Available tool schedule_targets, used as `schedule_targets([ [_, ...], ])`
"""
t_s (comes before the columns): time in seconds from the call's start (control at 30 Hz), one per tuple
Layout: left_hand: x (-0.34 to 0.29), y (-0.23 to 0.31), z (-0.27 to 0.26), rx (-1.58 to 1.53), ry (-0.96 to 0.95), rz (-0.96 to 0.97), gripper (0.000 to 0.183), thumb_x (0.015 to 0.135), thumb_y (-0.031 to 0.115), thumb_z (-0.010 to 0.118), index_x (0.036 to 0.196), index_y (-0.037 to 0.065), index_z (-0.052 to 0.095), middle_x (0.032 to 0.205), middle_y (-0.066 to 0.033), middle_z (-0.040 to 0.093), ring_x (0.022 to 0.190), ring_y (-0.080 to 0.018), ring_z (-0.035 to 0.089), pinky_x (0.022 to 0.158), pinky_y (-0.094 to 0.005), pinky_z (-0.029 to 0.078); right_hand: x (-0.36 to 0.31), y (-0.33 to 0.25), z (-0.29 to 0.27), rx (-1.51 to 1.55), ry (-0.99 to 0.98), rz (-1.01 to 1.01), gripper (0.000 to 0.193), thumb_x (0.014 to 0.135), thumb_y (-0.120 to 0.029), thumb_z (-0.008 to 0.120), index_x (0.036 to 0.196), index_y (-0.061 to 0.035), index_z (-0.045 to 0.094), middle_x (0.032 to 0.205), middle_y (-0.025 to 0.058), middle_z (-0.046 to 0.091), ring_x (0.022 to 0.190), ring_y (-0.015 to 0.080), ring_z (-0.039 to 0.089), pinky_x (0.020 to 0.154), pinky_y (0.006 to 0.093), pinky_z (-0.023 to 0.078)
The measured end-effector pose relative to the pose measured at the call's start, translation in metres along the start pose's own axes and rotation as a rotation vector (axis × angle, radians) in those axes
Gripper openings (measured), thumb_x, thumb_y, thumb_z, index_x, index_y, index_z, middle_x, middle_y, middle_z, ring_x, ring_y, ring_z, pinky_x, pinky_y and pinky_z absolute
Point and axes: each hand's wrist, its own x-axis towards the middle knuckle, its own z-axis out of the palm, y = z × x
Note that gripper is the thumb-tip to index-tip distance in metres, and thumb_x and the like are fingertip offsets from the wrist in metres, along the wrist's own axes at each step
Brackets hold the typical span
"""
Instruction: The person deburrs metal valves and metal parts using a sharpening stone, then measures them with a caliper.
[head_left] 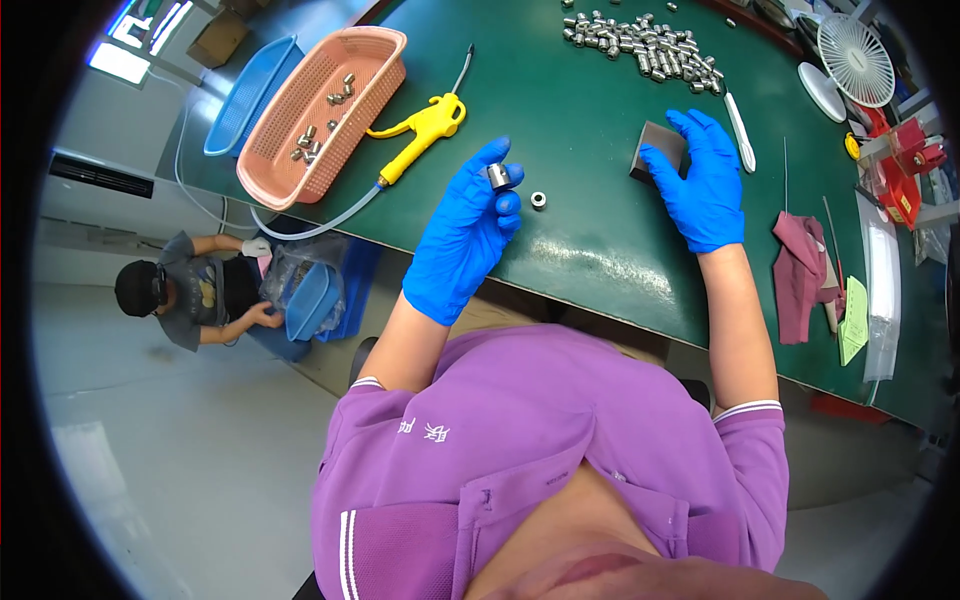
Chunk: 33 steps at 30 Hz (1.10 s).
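Note:
Between the thumb and fingers of my left hand (462,238), in a blue glove, is a small shiny metal cylinder (498,177). A short metal ring-like part (539,200) lies on the green table just right of those fingers. My right hand (703,185), gloved the same way, is curved around the near right side of a dark grey block (655,143), thumb on its front and fingers behind. The block rests on the table. A heap of metal cylinders (655,48) is spread beyond it.
A pink perforated basket (270,120) with several metal parts stands at the left, beside a blue basket (235,110). A yellow air gun (425,130) with a hose lies near it. A white-handled tool (740,130), maroon cloth (798,270) and white fan (856,60) are right. Another person (200,295) sits left.

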Motion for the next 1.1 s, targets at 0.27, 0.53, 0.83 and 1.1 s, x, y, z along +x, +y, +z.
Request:
schedule_targets([
  [0.27, 0.001, -0.005, 0.01, 0.025, 0.195, 0.028, 0.037, 0.088, 0.013, 0.054, 0.122, 0.006, 0.044, 0.111, -0.0112, 0.05, 0.083, -0.0125, 0.055, 0.071, -0.0231, 0.049, -0.007, 0.003, -0.005, -0.26, -0.219, 0.073, 0.062, 0.07, -0.046, 0.065, 0.12, -0.0108, 0.051, 0.126, 0.0222, 0.042, 0.118, 0.0413, 0.035, 0.1, 0.0466, 0.027],
  [0.53, 0.012, -0.008, 0.01, 0.051, 0.038, -0.038, 0.036, 0.086, 0.012, 0.056, 0.12, 0.006, 0.045, 0.11, -0.0101, 0.049, 0.084, -0.0129, 0.053, 0.072, -0.0214, 0.05, -0.003, 0.002, -0.007, -0.201, -0.291, 0.037, 0.06, 0.068, -0.04, 0.067, 0.118, -0.0127, 0.051, 0.114, 0.0116, 0.05, 0.117, 0.0352, 0.036, 0.1, 0.0444, 0.028],
  [0.83, 0.017, -0.018, 0.016, 0.144, 0.046, 0.011, 0.036, 0.087, 0.013, 0.056, 0.119, 0.006, 0.044, 0.109, -0.0096, 0.051, 0.084, -0.0122, 0.053, 0.074, -0.0217, 0.048, -0.003, 0.01, -0.007, -0.14, -0.036, -0.002, 0.051, 0.071, -0.039, 0.067, 0.112, -0.0093, 0.056, 0.12, 0.0154, 0.049, 0.115, 0.0356, 0.042, 0.096, 0.0437, 0.033],
  [1.1, 0.013, -0.012, 0.016, 0.177, 0.069, 0.075, 0.03, 0.086, 0.011, 0.057, 0.114, 0.004, 0.051, 0.101, -0.0095, 0.055, 0.079, -0.0115, 0.055, 0.073, -0.0203, 0.049, 0.024, 0.064, -0.053, 0.353, 0.409, 0.296, 0.018, 0.077, -0.018, 0.062, 0.09, -0.0061, 0.067, 0.083, 0.0134, 0.064, 0.074, 0.0309, 0.061, 0.071, 0.0348, 0.049],
])
